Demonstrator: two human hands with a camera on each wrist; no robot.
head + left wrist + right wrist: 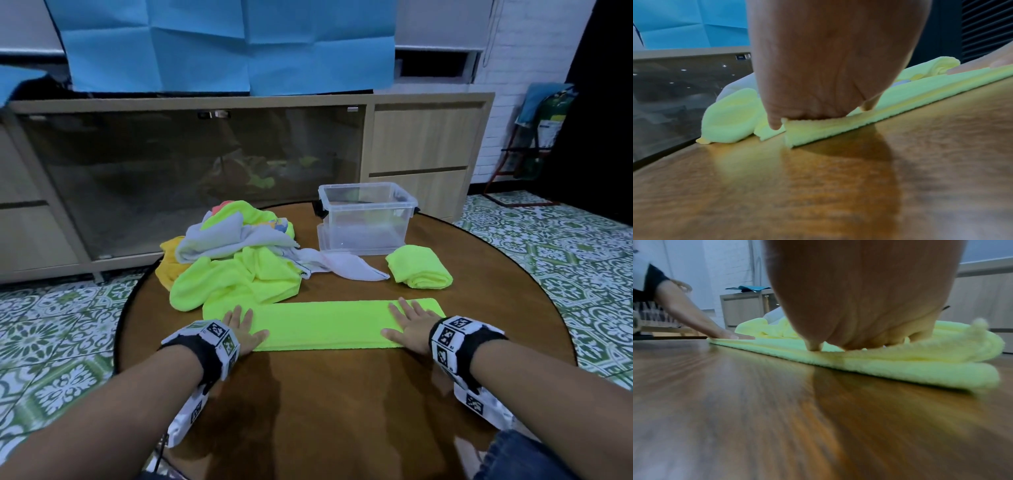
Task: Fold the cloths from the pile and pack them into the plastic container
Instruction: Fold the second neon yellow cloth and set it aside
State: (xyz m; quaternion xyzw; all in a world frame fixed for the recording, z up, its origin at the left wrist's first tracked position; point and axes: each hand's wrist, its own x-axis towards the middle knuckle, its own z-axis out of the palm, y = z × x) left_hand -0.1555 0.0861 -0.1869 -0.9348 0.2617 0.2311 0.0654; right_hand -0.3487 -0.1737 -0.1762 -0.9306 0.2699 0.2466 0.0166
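Note:
A neon-yellow cloth [322, 325] lies folded into a long narrow strip near the front of the round wooden table [342, 411]. My left hand [245, 329] presses flat on its left end, and my right hand [407, 325] presses flat on its right end, fingers spread. The wrist views show each palm, left hand [818, 100] and right hand [859, 334], down on the strip [900, 100] [900, 363]. The pile of cloths [236, 253], yellow, grey, white and orange, sits behind the left hand. A clear plastic container [366, 219] stands at the back right, with nothing visible inside.
A rolled neon-yellow cloth [419, 272] lies in front of the container, right of a white cloth [346, 265] trailing from the pile. A low cabinet with glass doors [191, 178] stands behind the table. Patterned floor tiles [565, 260] surround it.

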